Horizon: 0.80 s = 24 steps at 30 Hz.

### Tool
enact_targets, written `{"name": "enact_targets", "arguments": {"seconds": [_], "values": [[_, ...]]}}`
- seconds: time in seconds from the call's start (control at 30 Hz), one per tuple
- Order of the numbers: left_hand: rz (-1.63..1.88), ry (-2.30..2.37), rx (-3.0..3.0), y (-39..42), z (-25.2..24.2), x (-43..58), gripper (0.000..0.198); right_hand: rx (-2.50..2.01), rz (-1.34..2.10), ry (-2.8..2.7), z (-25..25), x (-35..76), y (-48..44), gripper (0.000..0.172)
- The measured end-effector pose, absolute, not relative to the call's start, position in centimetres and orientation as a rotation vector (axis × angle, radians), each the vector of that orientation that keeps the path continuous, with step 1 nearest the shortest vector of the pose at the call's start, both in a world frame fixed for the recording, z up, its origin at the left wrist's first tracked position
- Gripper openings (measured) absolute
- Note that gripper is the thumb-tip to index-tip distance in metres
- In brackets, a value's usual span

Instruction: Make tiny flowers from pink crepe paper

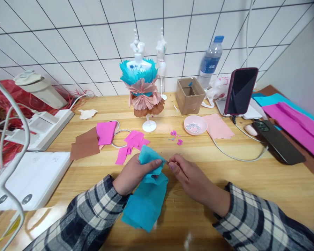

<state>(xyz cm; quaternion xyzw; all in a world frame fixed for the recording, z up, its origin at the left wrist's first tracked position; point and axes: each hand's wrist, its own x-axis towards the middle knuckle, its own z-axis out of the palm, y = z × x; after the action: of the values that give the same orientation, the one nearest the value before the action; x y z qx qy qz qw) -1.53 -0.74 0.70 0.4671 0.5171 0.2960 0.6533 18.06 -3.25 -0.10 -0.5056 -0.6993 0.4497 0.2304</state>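
Note:
My left hand (132, 172) is closed on a piece of turquoise crepe paper (145, 205), thumb on top. The sheet hangs down in folds to the tabletop. Just right of its upper corner, my right hand (187, 174) makes a pinch. A thin, darkish sliver shows between those fingertips and the paper, too small to name. Beyond my hands stands a white dress form (138, 64) wearing a ruffled paper dress in turquoise, pink and brown. Magenta paper pieces (132, 141) and small magenta paper flowers (173, 133) lie between it and me.
A pink dish of beads (199, 130) stands near a cardboard box (190, 99). A water bottle (211, 61) leans at the wall. Right are an upright phone (241, 91), another phone (278, 143) and a cable (240, 160). Left are a power strip (44, 127) and a white case (34, 177).

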Motion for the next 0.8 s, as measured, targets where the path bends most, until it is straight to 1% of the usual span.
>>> {"name": "enact_targets", "arguments": {"seconds": [0.53, 0.8], "values": [[0.65, 1.196, 1.09, -0.84, 1.55, -1.28, 0.033, -1.403, 1.2, -1.924, -0.4, 17.98, -3.22, 0.033], [0.625, 1.219, 1.109, -0.72, 1.02, -1.63, 0.034, -1.409, 1.194, -1.924, -0.39, 18.04, -3.16, 0.032]]}}
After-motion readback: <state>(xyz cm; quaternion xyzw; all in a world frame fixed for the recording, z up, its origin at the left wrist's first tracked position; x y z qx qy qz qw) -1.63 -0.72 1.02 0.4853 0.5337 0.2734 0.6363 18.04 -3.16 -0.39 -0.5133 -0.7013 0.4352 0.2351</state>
